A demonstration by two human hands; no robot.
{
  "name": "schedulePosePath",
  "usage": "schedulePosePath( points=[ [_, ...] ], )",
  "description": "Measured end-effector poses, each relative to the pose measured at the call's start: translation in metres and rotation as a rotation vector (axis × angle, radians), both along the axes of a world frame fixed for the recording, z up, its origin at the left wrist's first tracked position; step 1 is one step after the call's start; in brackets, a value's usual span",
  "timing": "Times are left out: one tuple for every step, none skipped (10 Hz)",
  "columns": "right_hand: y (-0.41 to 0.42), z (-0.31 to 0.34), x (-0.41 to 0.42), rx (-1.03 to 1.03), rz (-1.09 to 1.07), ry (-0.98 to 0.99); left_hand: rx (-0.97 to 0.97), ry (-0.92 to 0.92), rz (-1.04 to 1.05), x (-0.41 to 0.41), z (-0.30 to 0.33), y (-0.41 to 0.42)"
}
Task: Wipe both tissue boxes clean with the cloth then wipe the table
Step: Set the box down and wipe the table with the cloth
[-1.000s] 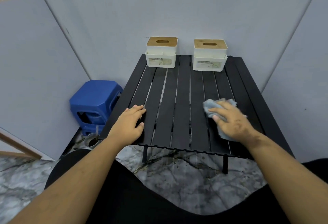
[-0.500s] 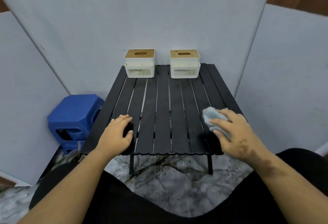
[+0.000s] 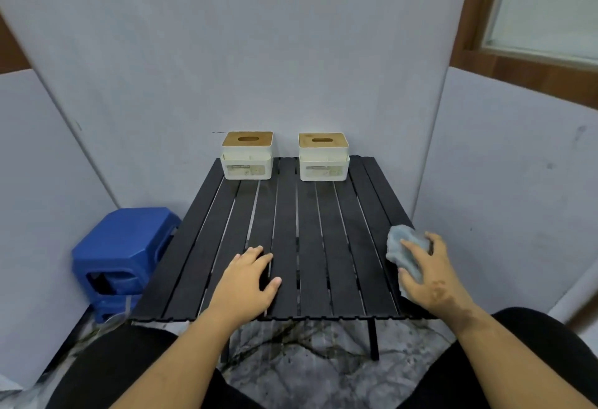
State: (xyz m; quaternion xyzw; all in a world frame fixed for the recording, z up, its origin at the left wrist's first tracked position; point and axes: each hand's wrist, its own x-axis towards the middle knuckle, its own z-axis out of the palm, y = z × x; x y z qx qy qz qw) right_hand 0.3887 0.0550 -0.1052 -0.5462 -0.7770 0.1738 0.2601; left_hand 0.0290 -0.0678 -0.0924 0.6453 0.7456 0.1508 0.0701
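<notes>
Low in the frame the left hand [image 3: 247,280] lies flat, fingers spread, on the black slatted table [image 3: 304,246]; at lower right the right hand [image 3: 427,274] clasps the crumpled grey-blue cloth [image 3: 403,251] at the table's right edge. To wipe well, I judge, keep the cloth bunched and work the lid and sides of each white tissue box with wooden lid, left [image 3: 247,156] and right [image 3: 324,156], side by side at the far edge, mid-frame; the free hand should steady each box.

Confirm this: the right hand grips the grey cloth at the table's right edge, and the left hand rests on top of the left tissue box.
Not quite. In the head view the left hand lies flat on the table slats near the front edge, far from the left tissue box. The right hand does grip the grey cloth.
</notes>
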Motion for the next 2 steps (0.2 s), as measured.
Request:
schedulePosePath(
  points=[
    [-0.0005, 0.0031, -0.0090, 0.051, 0.066, -0.038, -0.003, -0.005, 0.006, -0.0007, 0.0003, 0.0003],
    [-0.0043, 0.0021, -0.0137, 0.101, 0.018, -0.162, 0.001, -0.030, 0.013, 0.0001, 0.0007, -0.0002]
  ],
)
